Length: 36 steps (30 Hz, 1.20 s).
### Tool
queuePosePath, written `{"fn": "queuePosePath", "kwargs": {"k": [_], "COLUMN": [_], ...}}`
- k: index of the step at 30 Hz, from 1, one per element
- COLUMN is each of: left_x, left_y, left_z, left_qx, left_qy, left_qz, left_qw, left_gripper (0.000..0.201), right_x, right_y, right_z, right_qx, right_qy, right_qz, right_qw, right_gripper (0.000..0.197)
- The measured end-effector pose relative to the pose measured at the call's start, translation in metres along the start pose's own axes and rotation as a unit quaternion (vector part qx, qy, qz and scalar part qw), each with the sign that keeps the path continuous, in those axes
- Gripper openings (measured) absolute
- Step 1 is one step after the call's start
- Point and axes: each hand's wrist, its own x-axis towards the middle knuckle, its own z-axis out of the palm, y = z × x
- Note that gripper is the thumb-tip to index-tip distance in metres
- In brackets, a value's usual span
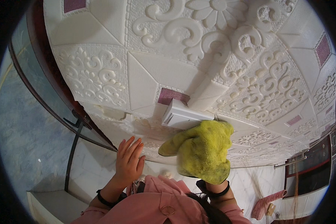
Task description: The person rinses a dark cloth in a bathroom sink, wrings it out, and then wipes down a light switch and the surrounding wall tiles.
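A fluffy yellow-green cleaning cloth (pixel 203 151) is draped over my right hand and hides its fingers; only the wrist (pixel 217 187) with a black band shows below. The cloth's upper edge reaches the lower side of a white switch box (pixel 181 117) on the wall. To the left, my left hand (pixel 129 160) holds nothing, its fingers stretched upward and slightly apart. It is close to the lower part of the white embossed wall panel (pixel 138 74); whether the fingertips touch it I cannot tell.
A white raised trunking (pixel 205 93) runs up from the switch box. The panel's lower left edge looks torn (pixel 112 112). A dark-framed door with blue glass (pixel 30 123) stands at left. At lower right, a pink object (pixel 263 205) lies near a dark cabinet (pixel 310 168).
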Motion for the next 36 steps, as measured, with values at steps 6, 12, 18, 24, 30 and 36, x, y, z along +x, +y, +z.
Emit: {"fn": "queuePosePath", "kwargs": {"k": [6,12,18,24,30,36], "left_x": [0.003,-0.002,-0.014,-0.02,-0.012,-0.017], "left_y": [0.007,0.01,0.006,0.005,0.008,0.006], "left_z": [0.003,0.006,0.0,-0.001,-0.004,-0.002], "left_qx": [-0.023,-0.021,-0.005,-0.008,-0.03,-0.029], "left_qy": [-0.002,-0.004,0.022,0.024,0.01,-0.001], "left_qz": [0.014,0.018,-0.002,-0.004,0.009,0.012], "left_qw": [1.0,1.0,1.0,1.0,0.999,0.999], "left_gripper": [0.036,0.038,0.041,0.042,0.04,0.034], "right_x": [0.003,0.009,-0.018,-0.003,0.001,-0.02], "right_y": [-0.011,-0.015,0.006,-0.012,-0.007,-0.01], "right_z": [0.005,0.013,0.001,0.011,0.022,0.043], "right_qx": [-0.017,-0.01,0.018,-0.001,0.043,0.087], "right_qy": [-0.004,-0.003,0.032,0.051,0.063,0.07], "right_qz": [-0.036,-0.039,0.033,0.021,0.054,0.08], "right_qw": [0.999,0.999,0.999,0.998,0.996,0.991], "right_gripper": [0.05,0.05,0.05,0.051,0.051,0.051]}}
